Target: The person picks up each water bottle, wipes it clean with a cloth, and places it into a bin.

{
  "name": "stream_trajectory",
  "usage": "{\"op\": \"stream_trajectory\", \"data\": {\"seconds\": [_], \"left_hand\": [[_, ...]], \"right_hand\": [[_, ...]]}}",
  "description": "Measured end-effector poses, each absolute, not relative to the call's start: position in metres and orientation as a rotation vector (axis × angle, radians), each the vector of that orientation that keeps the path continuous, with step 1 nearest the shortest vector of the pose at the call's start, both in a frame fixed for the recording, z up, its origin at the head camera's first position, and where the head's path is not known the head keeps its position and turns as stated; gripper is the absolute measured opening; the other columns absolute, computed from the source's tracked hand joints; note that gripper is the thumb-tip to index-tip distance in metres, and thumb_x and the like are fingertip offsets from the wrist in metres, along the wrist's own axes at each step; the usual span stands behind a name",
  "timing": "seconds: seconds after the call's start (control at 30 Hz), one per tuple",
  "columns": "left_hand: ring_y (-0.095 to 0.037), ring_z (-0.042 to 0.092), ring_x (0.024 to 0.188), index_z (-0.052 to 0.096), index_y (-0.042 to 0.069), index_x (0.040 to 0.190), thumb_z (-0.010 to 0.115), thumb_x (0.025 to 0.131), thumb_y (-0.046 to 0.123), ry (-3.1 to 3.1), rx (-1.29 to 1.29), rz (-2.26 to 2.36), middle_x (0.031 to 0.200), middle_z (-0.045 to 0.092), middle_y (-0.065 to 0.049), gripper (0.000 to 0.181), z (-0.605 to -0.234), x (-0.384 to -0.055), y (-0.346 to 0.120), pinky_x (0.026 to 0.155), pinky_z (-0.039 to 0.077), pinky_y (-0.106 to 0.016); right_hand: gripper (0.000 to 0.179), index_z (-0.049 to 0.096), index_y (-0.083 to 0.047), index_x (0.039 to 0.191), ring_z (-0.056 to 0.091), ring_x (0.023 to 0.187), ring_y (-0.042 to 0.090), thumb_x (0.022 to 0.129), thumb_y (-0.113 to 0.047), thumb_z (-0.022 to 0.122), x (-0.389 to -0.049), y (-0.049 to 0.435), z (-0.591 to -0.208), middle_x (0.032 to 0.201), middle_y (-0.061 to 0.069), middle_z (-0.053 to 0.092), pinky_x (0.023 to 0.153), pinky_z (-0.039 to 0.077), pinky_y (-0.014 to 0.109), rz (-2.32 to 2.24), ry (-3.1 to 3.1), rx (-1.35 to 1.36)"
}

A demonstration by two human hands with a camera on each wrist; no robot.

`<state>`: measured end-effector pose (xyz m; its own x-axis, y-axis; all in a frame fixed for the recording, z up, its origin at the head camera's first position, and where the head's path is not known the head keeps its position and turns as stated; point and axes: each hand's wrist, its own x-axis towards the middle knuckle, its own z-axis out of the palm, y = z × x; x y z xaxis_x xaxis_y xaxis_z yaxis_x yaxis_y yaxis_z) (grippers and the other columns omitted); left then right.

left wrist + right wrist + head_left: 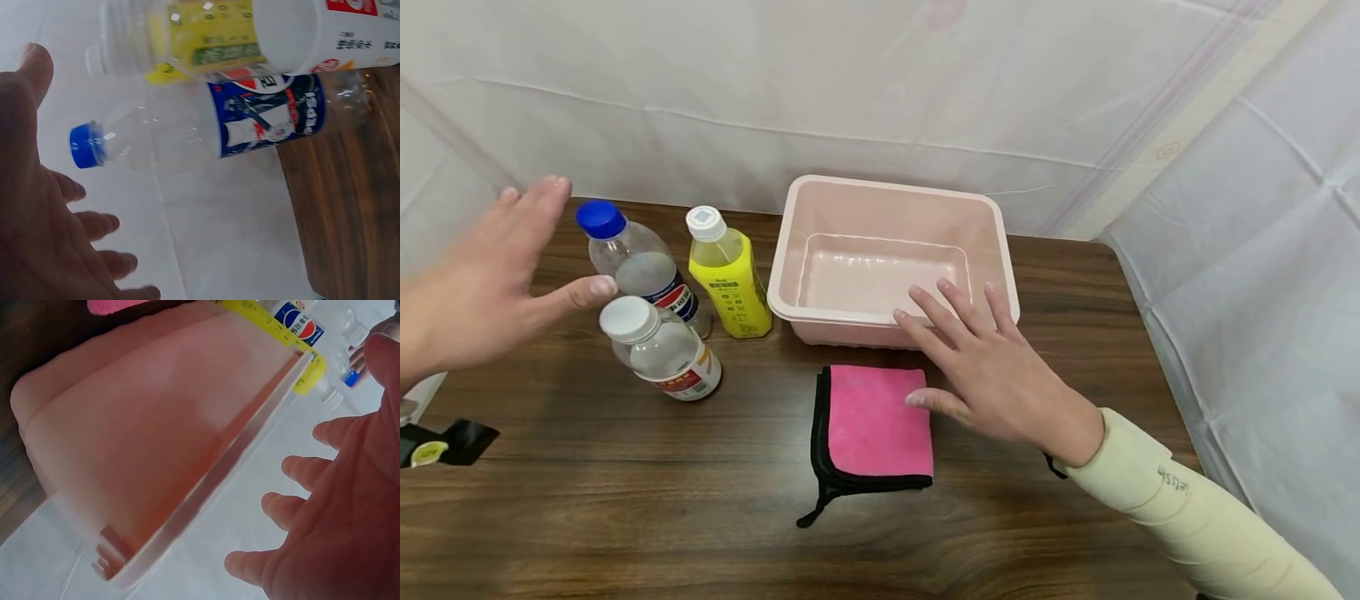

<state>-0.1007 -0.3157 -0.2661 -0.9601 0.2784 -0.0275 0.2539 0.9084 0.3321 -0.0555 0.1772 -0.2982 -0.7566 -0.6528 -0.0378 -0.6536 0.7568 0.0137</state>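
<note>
My left hand [497, 283], fingers spread and holding nothing, is beside a clear Pepsi bottle with a blue cap [601, 220]. Its thumb overlaps that bottle in the head view. Just in front stands a clear bottle with a white cap [629, 320]; a yellow-labelled bottle [730, 292] stands to the right of both. My right hand [992, 367] hovers with spread fingers over the near right rim of a pink plastic basin [880, 275], which has nothing in it. Below its thumb lies a folded pink cloth [880, 425] with black edging and a loop.
Everything stands on a dark wooden table [700, 517]. White sheeting [850, 92] hangs behind the table and along its right side. A black strap end [467, 442] shows below my left wrist.
</note>
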Motion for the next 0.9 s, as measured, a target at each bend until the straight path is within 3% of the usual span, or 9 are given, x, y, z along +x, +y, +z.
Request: {"op": "stream_trajectory", "data": {"seconds": [0.17, 0.47, 0.57, 0.77, 0.9], "left_hand": [[-0.045, -0.019, 0.159, -0.011, 0.007, 0.166, 0.058, 0.106, 0.033, 2.939, 0.487, 0.647, 0.173, -0.015, -0.022, 0.095, -0.275, -0.103, -0.325, 0.130, -0.015, -0.056], [-0.052, -0.006, 0.158, -0.011, 0.015, 0.167, 0.054, 0.108, 0.029, 2.878, 0.474, 0.778, 0.174, -0.011, -0.017, 0.089, -0.290, -0.107, -0.328, 0.132, -0.010, -0.050], [-0.056, -0.004, 0.156, -0.012, 0.017, 0.167, 0.052, 0.109, 0.032, 2.846, 0.435, 0.809, 0.174, -0.011, -0.015, 0.087, -0.293, -0.108, -0.325, 0.130, -0.006, -0.061], [-0.064, 0.003, 0.153, -0.009, 0.029, 0.168, 0.051, 0.110, 0.034, 2.797, 0.348, 0.916, 0.174, -0.003, -0.024, 0.083, -0.300, -0.107, -0.325, 0.122, 0.002, -0.077], [-0.062, 0.007, 0.154, -0.008, 0.037, 0.167, 0.047, 0.111, 0.037, 2.768, 0.288, 0.957, 0.172, 0.004, -0.030, 0.079, -0.306, -0.109, -0.326, 0.121, 0.006, -0.079]], "right_hand": [[0.086, 0.013, -0.028, 0.169, 0.005, 0.165, 0.032, 0.101, -0.069, 0.047, -0.052, 0.172, -0.303, 0.178, 0.001, 0.008, 0.130, 0.006, 0.068, 0.028, 2.901, -1.125], [0.089, 0.009, -0.031, 0.168, 0.006, 0.165, 0.029, 0.100, -0.070, 0.049, -0.045, 0.162, -0.311, 0.178, -0.001, 0.010, 0.130, 0.009, 0.068, 0.038, 2.885, -1.182], [0.088, 0.010, -0.032, 0.168, 0.006, 0.165, 0.028, 0.100, -0.070, 0.050, -0.044, 0.160, -0.313, 0.178, -0.002, 0.008, 0.130, 0.008, 0.067, 0.040, 2.872, -1.197], [0.086, 0.015, -0.031, 0.168, 0.009, 0.165, 0.028, 0.100, -0.070, 0.050, -0.041, 0.154, -0.319, 0.178, -0.001, 0.006, 0.132, 0.011, 0.063, 0.058, 2.855, -1.276], [0.085, 0.017, -0.031, 0.168, 0.007, 0.165, 0.027, 0.100, -0.071, 0.048, -0.038, 0.151, -0.323, 0.178, 0.000, 0.005, 0.132, 0.011, 0.061, 0.082, 2.846, -1.317]]}}
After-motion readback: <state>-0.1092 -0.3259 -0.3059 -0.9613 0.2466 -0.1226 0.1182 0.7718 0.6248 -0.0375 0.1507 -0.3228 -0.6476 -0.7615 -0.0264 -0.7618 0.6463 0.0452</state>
